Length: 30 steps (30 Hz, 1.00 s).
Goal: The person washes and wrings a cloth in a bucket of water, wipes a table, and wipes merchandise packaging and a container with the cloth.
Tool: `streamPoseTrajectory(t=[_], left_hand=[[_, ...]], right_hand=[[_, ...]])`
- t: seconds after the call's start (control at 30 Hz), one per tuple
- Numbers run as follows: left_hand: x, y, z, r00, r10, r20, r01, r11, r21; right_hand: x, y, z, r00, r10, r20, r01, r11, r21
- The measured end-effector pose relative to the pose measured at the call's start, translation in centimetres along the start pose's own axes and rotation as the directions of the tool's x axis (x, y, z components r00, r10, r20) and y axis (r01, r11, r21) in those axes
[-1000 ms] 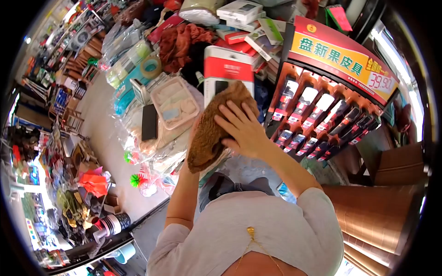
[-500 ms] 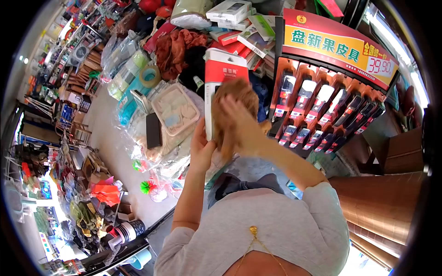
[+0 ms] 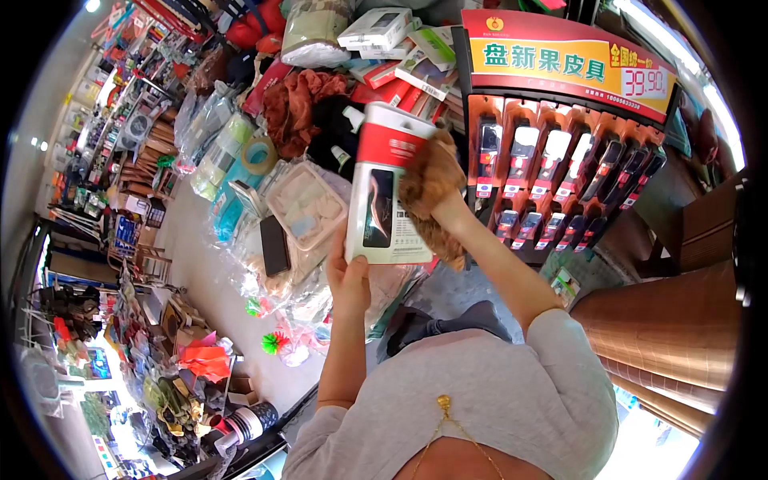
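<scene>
My left hand (image 3: 350,276) grips a red-and-white box (image 3: 390,146) by its lower left corner, thumb on the front. The box stands tilted in front of me, with a dark window on its face. A crumpled brown cloth (image 3: 433,180) lies against the box's right side and edge. My right hand (image 3: 450,210) holds this cloth, its fingers largely hidden in the folds. Just left of the box are a clear plastic container (image 3: 320,186) with pale pieces inside and a dark phone (image 3: 274,245).
A belt display rack (image 3: 567,66) with a price sign stands close on the right. Behind the box lie stacked boxes (image 3: 384,30) and rust-coloured fabric (image 3: 300,108). A tape roll (image 3: 258,155) rests among plastic-wrapped goods. Brown rolled mats (image 3: 664,316) stand at the lower right.
The box has turned so its windowed front now faces me. My right hand and the cloth have shifted from its front to its right edge.
</scene>
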<state>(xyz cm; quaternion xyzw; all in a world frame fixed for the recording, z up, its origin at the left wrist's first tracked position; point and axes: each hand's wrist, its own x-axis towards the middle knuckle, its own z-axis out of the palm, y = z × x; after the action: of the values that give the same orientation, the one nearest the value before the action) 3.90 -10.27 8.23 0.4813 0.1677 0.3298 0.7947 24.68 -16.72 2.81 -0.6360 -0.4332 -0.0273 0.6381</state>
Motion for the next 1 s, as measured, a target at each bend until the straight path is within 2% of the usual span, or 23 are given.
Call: streamPoseTrajectory(t=[0.03, 0.1, 0.13, 0.17, 0.2, 0.23, 0.27, 0.33, 0.37, 0.4, 0.43, 0.47, 0.53, 0.6, 0.63, 0.67, 0.73, 0.77, 0.8, 0.83, 0.87, 0.93, 1.0], left_hand=[[0.2, 0.3, -0.2, 1.0, 0.008, -0.004, -0.008, 0.999, 0.048], [0.5, 1.1, -0.7, 0.999, -0.053, 0.009, 0.052, 0.99, 0.132], [0.6, 1.4, -0.7, 0.998, -0.062, 0.004, 0.061, 0.989, 0.131], [0.7, 1.9, -0.6, 0.988, -0.117, 0.1, 0.088, 0.964, 0.251], [0.7, 2.3, -0.4, 0.966, -0.179, 0.189, 0.099, 0.924, 0.369], [0.9, 2.8, -0.1, 0.932, -0.256, 0.257, 0.15, 0.916, 0.371], [1.3, 2.6, -0.1, 0.93, -0.258, 0.26, 0.148, 0.914, 0.378], [2.2, 1.6, 0.3, 0.93, -0.236, 0.282, 0.138, 0.935, 0.328], [2.7, 2.0, 1.4, 0.926, -0.237, 0.293, 0.112, 0.916, 0.385], [2.9, 1.3, 1.5, 0.923, -0.239, 0.302, 0.111, 0.916, 0.386], [3.1, 0.5, 1.7, 0.945, -0.16, 0.286, 0.036, 0.918, 0.395], [3.2, -0.1, 2.0, 0.96, -0.079, 0.268, -0.039, 0.912, 0.407], [2.4, -0.6, 2.2, 0.959, -0.077, 0.274, -0.052, 0.899, 0.435], [1.7, -1.0, 2.2, 0.912, -0.008, 0.409, -0.217, 0.838, 0.501], [1.3, -1.1, 2.2, 0.92, -0.019, 0.391, -0.188, 0.854, 0.484], [1.0, -0.9, 2.3, 0.918, -0.016, 0.397, -0.192, 0.856, 0.48], [0.5, -0.3, 2.1, 0.932, -0.088, 0.352, -0.085, 0.891, 0.446], [0.4, -0.4, 2.0, 0.94, -0.089, 0.33, -0.067, 0.899, 0.432], [0.2, -0.5, 1.9, 0.942, -0.084, 0.326, -0.07, 0.899, 0.433], [0.1, -0.7, 1.9, 0.954, -0.006, 0.298, -0.163, 0.827, 0.538], [0.1, -0.7, 1.9, 0.956, 0.078, 0.282, -0.247, 0.734, 0.633], [0.1, -0.5, 2.3, 0.953, 0.122, 0.278, -0.282, 0.698, 0.658], [0.0, -0.3, 2.3, 0.932, 0.162, 0.324, -0.356, 0.58, 0.733]], right_hand=[[-1.2, 1.9, 0.7, 0.995, -0.084, -0.058, 0.071, 0.977, -0.199], [-5.1, -0.8, 0.2, 0.974, -0.055, -0.218, -0.033, 0.923, -0.384], [-6.0, -0.2, 0.5, 0.962, 0.096, -0.254, -0.136, 0.98, -0.146], [-6.9, 0.4, 0.7, 0.927, 0.244, -0.285, -0.223, 0.969, 0.103], [-7.6, 1.1, -0.8, 0.95, 0.179, -0.255, -0.215, 0.969, -0.124], [-6.5, -1.3, -2.4, 0.913, 0.392, -0.116, -0.406, 0.903, -0.143], [-5.3, -1.9, -3.8, 0.859, 0.506, 0.075, -0.505, 0.862, -0.036], [-6.1, 0.0, -3.2, 0.947, 0.32, 0.022, -0.32, 0.947, -0.008], [-6.2, -0.2, -2.9, 0.947, 0.322, 0.01, -0.322, 0.947, -0.01], [-6.4, -0.5, -1.9, 0.953, 0.223, -0.203, -0.229, 0.973, -0.008], [-6.2, -1.8, -1.6, 0.908, 0.112, -0.404, -0.134, 0.991, -0.026], [-6.9, -3.0, -2.1, 0.954, 0.158, -0.256, -0.194, 0.974, -0.121], [-6.4, -0.4, -2.9, 0.944, 0.235, -0.231, -0.229, 0.972, 0.054], [-5.6, -0.3, -4.1, 0.916, 0.353, -0.19, -0.315, 0.926, 0.206], [-4.7, -1.3, -4.8, 0.89, 0.431, -0.149, -0.376, 0.878, 0.295], [-4.1, -1.5, -5.3, 0.891, 0.427, -0.155, -0.372, 0.882, 0.29], [-3.4, -1.9, -5.7, 0.839, 0.541, -0.049, -0.367, 0.631, 0.683], [-2.8, -2.8, -6.1, 0.858, 0.513, -0.039, -0.423, 0.747, 0.512], [-3.0, -2.0, -6.0, 0.86, 0.509, -0.033, -0.423, 0.747, 0.513], [-3.2, -1.4, -5.9, 0.93, 0.353, -0.105, -0.291, 0.878, 0.38], [-3.6, -1.0, -5.8, 0.946, 0.313, -0.081, -0.229, 0.826, 0.516], [-4.0, -0.9, -5.6, 0.973, 0.23, -0.033, -0.126, 0.643, 0.756], [-4.6, -1.2, -5.7, 0.976, 0.219, 0.005, -0.134, 0.577, 0.806]])
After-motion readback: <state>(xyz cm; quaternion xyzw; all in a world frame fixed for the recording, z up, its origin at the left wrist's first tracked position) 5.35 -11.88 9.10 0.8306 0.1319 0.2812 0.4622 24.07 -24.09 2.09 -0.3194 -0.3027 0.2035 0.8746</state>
